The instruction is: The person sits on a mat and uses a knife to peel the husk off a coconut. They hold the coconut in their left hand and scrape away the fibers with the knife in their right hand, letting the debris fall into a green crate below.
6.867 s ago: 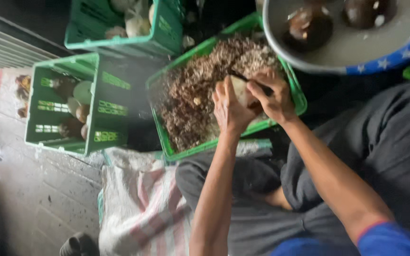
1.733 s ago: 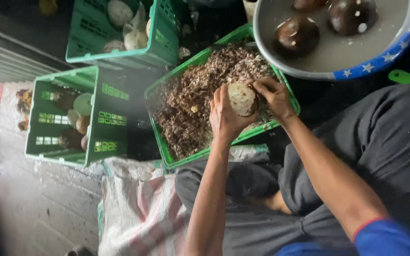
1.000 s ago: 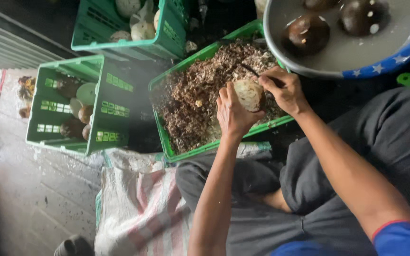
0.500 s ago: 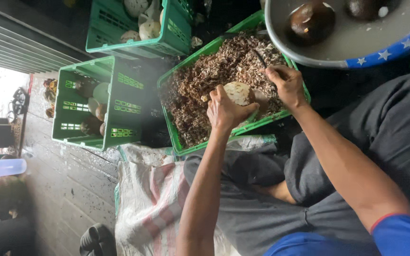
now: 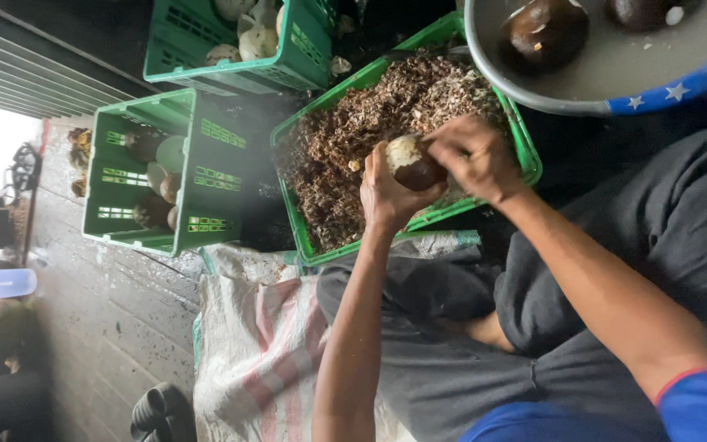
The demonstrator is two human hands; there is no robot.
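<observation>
- A single view is given, taken from a camera worn on the person's head.
- The scene is looked down on steeply and closely, over the forearms and lap.
- The picture is turned sideways; the green crate [image 5: 525, 155] lies near, the plank floor [image 5: 83, 327] farther left.

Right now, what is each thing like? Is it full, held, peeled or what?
Round brown nut: held over the crate, partly peeled, pale patch showing.
Left hand: gripping the nut from below.
Right hand: closed on the nut's top; any tool is hidden.
Green crate: heaped with brown peelings.
Basin: holds cloudy water with dark round nuts floating.
Side crate: tipped sideways, some nuts inside.
Striped sack: lying flat on the floor.
</observation>
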